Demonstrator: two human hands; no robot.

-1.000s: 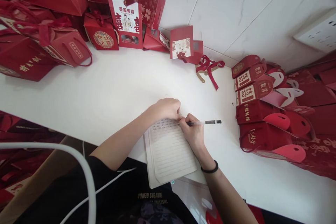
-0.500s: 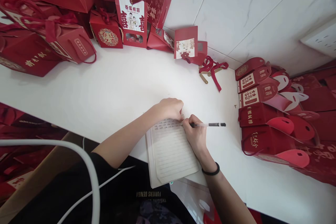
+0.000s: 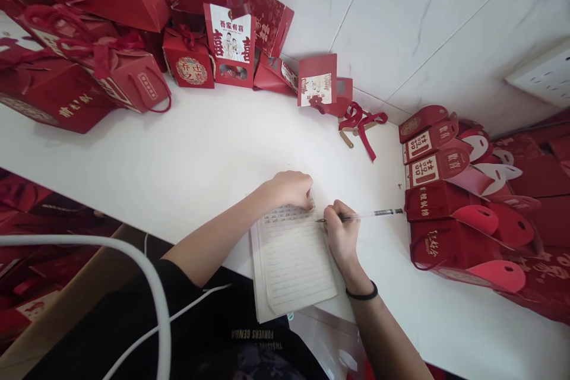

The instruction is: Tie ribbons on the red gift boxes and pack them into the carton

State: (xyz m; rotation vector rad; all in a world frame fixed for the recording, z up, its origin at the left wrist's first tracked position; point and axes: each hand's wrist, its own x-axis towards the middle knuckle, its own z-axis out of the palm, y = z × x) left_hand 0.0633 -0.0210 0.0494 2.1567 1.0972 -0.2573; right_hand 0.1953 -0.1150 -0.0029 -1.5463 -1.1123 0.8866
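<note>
Rows of small handwritten figures (image 3: pixel 280 215) run across the top of the ruled notebook (image 3: pixel 298 267) before us, while the lines below them look blank; we judge only the upper part of the page to be used, with most of it left unwritten. The notebook lies on the white table (image 3: pixel 200 148), its near left corner jutting past the edge. Our right hand (image 3: pixel 342 231) pinches a clear-barrelled pen (image 3: pixel 378 214), its nib by the page's right margin near the lowest row; whether it touches paper we cannot tell. Our left hand (image 3: pixel 291 187) bends over the top of the page, covering part of the writing, its fingers curled and mostly hidden, so we cannot say whether they pinch anything. Well apart from both hands, we see red gift boxes (image 3: pixel 439 202) lined up at our right and a loose red ribbon (image 3: pixel 365 122) near the tiled wall (image 3: pixel 351 29)
</note>
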